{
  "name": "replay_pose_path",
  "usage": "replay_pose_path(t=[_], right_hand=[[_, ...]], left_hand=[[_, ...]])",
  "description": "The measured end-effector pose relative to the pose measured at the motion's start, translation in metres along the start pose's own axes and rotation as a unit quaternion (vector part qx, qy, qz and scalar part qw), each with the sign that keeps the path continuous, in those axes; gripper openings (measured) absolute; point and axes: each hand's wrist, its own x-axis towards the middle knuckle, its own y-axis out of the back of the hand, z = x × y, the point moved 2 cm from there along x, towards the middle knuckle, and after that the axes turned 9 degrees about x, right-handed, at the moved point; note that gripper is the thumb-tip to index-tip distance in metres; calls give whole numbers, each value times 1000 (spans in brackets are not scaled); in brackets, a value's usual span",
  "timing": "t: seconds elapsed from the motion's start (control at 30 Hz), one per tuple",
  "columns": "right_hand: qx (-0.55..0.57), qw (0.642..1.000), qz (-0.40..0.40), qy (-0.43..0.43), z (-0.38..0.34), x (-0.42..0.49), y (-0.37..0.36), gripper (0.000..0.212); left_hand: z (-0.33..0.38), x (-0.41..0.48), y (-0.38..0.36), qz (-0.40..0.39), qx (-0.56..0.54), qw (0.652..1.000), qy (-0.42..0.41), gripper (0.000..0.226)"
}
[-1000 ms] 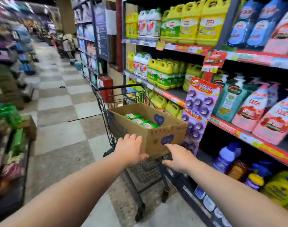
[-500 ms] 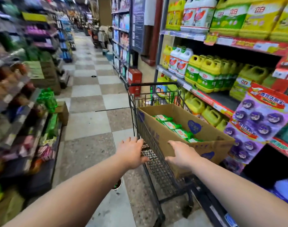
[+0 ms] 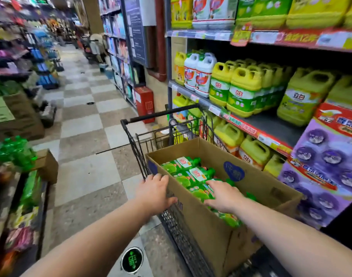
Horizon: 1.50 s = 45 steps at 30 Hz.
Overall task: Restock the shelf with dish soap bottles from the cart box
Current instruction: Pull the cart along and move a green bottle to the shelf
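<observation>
Green dish soap bottles (image 3: 193, 174) lie flat in the cardboard box (image 3: 211, 226) on the cart (image 3: 143, 156). The box rim is gripped by the left hand (image 3: 154, 193), seemingly for steadiness; the right hand (image 3: 224, 196) is spread open on the bottles, nothing grasped yet.

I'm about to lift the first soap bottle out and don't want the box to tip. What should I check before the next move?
1. Left hand braces the cardboard box at its near left wall: ok.
2. Right hand rests on the green bottles: ok.
3. Fingers closed round one bottle: cannot tell.
4. Box sits level in the cart: cannot tell.
5. Bare space on the grey shelf at right: ok.
</observation>
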Motion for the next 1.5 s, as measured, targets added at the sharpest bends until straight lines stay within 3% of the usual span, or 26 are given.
replay_pose_path(t=[0.4,0.57,0.73,0.9,1.13,1.33,1.5], right_hand=[[76,984,-18,-161,112,34,1,71],[140,960,-33,-239,144,48,-8,75],[226,915,-44,-331,158,75,-24,70],[325,822,-20,-468,168,91,-61,85],[505,620,94,-594,176,101,-104,91],[564,554,107,-604,180,104,-113,97],[645,487,104,-580,180,106,-114,62]], left_hand=[[103,127,-19,-74,3,983,-168,76],[144,170,-35,-109,10,958,-264,74],[167,213,-56,-198,-58,921,-330,76],[185,230,-95,-308,-145,878,-336,74],[199,226,-148,-425,-174,842,-282,74],[207,232,-155,-453,-192,821,-291,63],[202,238,-157,-464,-208,808,-298,62]])
